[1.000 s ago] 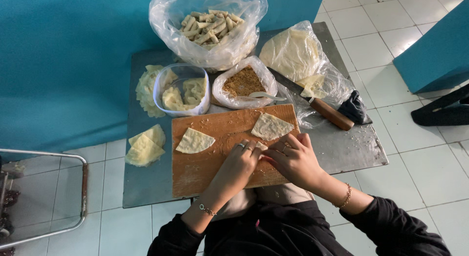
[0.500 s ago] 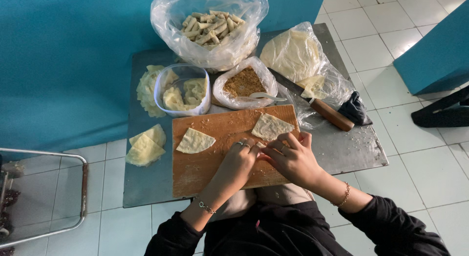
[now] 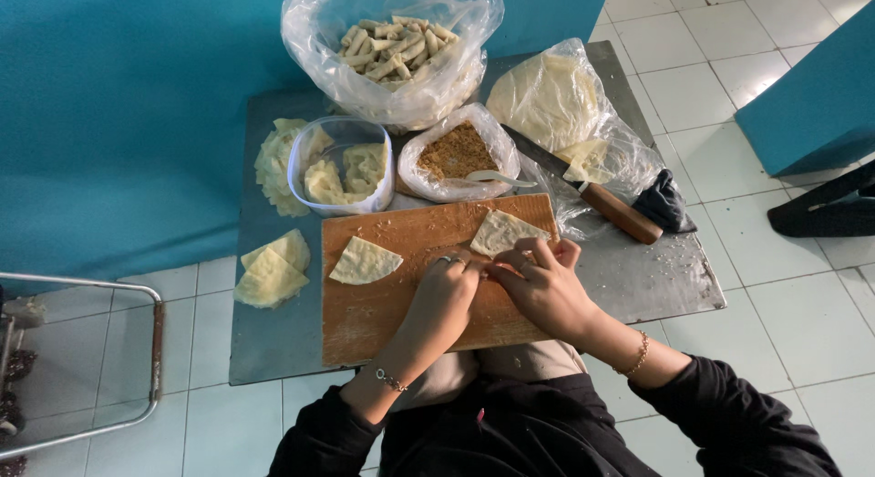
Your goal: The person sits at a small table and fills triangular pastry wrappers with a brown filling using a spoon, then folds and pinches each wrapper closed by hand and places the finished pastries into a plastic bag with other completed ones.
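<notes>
My left hand (image 3: 448,290) and right hand (image 3: 540,286) meet, fingers curled over something hidden, on the wooden cutting board (image 3: 365,318); a pale triangular dough wrapper (image 3: 504,231) lies just beyond my fingertips.

I'm getting bright, even daylight, soft shadows, mild glare on the plastic bags (image 3: 392,49), sharp focus, slight wide-angle bending at edges.

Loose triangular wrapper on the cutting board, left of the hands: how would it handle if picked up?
The triangular wrapper lies dead flat on the cutting board, so probably thin, floppy and very light. Its ragged edges suggest it tears easily. A push would likely slide or crumple it.
</notes>
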A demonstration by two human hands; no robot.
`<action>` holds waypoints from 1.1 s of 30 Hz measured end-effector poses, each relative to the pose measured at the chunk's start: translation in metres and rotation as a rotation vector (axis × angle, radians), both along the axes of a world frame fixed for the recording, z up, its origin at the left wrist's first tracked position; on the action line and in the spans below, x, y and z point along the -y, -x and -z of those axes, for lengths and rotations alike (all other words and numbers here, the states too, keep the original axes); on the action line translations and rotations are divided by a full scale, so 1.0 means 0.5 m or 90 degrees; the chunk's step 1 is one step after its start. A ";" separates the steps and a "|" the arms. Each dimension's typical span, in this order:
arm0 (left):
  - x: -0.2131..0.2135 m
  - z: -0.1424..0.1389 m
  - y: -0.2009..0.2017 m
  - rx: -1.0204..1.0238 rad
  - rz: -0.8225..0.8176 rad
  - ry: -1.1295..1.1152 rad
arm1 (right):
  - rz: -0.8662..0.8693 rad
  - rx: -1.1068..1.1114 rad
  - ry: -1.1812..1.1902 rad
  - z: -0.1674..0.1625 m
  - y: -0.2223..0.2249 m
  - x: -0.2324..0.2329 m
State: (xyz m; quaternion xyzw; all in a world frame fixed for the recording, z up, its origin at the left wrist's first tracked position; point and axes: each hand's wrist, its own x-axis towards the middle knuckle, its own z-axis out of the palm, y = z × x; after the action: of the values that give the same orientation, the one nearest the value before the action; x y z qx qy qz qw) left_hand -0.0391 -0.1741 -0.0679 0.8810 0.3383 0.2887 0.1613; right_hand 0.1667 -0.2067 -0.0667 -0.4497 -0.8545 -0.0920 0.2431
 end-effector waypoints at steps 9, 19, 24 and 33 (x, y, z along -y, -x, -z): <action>-0.008 -0.020 0.007 -0.062 -0.080 -0.060 | 0.037 0.027 0.024 0.004 0.012 -0.012; -0.017 -0.019 0.011 -0.136 -0.097 -0.090 | 0.015 -0.060 0.077 -0.006 0.003 -0.028; -0.025 -0.034 0.033 -0.085 -0.104 -0.056 | 0.018 -0.058 0.085 -0.008 0.004 -0.046; -0.033 -0.040 0.162 -0.012 -0.330 -0.065 | -0.041 -0.064 0.031 -0.123 0.007 -0.075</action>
State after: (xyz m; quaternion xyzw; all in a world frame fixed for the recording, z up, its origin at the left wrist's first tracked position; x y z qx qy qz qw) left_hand -0.1203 -0.1576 -0.0478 0.7746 0.5391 0.3289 0.0341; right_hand 0.1630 -0.1690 -0.0054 -0.4317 -0.8573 -0.0410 0.2775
